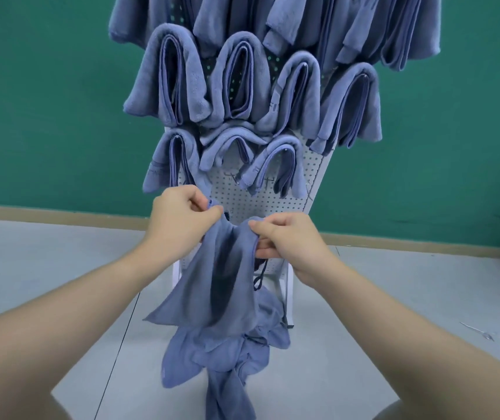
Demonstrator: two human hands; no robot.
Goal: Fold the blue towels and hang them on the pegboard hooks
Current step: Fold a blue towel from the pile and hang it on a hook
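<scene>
A loose blue towel (212, 286) hangs unfolded between both hands in front of the white pegboard (276, 204). My left hand (176, 219) pinches its upper left corner. My right hand (285, 237) grips the top edge a little lower and to the right. The towel sags in the middle and drapes down toward a heap of more blue towels (227, 353) on the floor. Several folded blue towels (242, 83) hang in rows on the pegboard's hooks above my hands.
The pegboard stands on a white frame (288, 283) against a green wall (45, 101). Bare hooks show on the board's lower right part (306, 189). The grey floor (45, 268) spreads to both sides, and a small metal piece (479, 330) lies at the right.
</scene>
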